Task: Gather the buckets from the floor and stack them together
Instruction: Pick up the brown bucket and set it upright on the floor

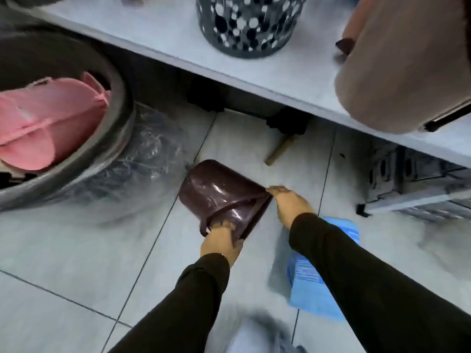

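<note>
Grey floor tiles (76, 250) lie open around the maroon bucket (214, 189); both hands' grips, left hand (220, 242), right hand (290, 203), seemingly pinch its rim.

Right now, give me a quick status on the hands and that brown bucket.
Left hand and right hand both in a grip on the rim of the brown bucket. Bucket tipped, base pointing away. Wrapped tub close on its left.

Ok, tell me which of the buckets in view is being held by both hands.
The dark maroon bucket, tipped on its side over the floor tiles, both hands at its rim. The tan bucket rests on the shelf and the pink one sits inside the grey tub.
</note>
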A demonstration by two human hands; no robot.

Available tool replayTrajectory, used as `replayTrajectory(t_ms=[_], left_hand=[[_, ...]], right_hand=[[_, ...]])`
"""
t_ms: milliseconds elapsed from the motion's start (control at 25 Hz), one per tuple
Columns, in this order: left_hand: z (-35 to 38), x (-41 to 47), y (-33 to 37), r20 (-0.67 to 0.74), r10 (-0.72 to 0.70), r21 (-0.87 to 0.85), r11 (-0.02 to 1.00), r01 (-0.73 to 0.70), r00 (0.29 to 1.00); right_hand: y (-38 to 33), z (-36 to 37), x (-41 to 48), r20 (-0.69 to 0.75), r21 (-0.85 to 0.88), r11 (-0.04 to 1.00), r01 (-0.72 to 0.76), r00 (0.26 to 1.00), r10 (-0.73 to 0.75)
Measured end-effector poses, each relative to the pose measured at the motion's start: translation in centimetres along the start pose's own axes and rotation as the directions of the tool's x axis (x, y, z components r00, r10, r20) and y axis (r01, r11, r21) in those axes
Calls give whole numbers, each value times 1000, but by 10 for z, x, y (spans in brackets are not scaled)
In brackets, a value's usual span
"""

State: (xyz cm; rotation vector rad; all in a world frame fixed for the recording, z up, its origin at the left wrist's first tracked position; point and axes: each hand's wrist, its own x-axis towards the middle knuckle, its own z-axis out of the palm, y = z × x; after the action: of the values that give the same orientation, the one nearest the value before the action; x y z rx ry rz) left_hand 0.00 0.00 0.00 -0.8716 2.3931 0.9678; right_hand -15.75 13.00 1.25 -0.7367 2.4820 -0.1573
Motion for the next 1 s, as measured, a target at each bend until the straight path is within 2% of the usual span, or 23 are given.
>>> replayTrajectory(t_ms=[160, 320, 360, 440, 520, 560, 640, 680, 760, 880, 1000], left_hand=[[36, 36, -14, 12, 9, 26, 1000, -9, 1000], [34, 37, -25, -84, 122, -47, 991, -126, 989], [25, 38, -26, -125, 164, -61, 983, -172, 979], [0, 43, -30, -165, 201, -147, 963, -225, 966], [-31, 49, -32, -151, 111, -397, 903, -163, 982], [-48, 52, -32, -100, 41, -559, 824, -90, 994], [-72, 59, -31, 62, -49, -808, 583, 79, 997], [-78, 62, -33, 122, -68, -858, 494, 140, 990], [-80, 68, -43, 177, -87, -897, 395, 197, 980], [-79, 80, -59, 190, -119, -896, 384, 222, 975], [-79, 87, -71, 228, -307, -869, 364, 336, 924]], right_hand=[[0, 34, 40, -67, 25, 1000, -14, 998, 15], [0, 34, 42, -163, -100, 995, 28, 986, -44], [-1, 28, 46, -193, -91, 995, 32, 980, -49], [-9, 12, 51, -243, 43, 999, 17, 970, -6], [-17, 1, 50, -264, 161, 986, -32, 962, 74], [-18, -1, 49, -238, 183, 979, -85, 963, 128], [-17, 9, 44, -142, 179, 959, -219, 959, 246], [-15, 19, 41, -90, 208, 936, -283, 948, 306], [-16, 40, 35, 1, 364, 858, -362, 922, 388], [-28, 63, 26, -37, 540, 770, -341, 904, 426], [-49, 77, 16, -143, 668, 691, -277, 863, 484]])
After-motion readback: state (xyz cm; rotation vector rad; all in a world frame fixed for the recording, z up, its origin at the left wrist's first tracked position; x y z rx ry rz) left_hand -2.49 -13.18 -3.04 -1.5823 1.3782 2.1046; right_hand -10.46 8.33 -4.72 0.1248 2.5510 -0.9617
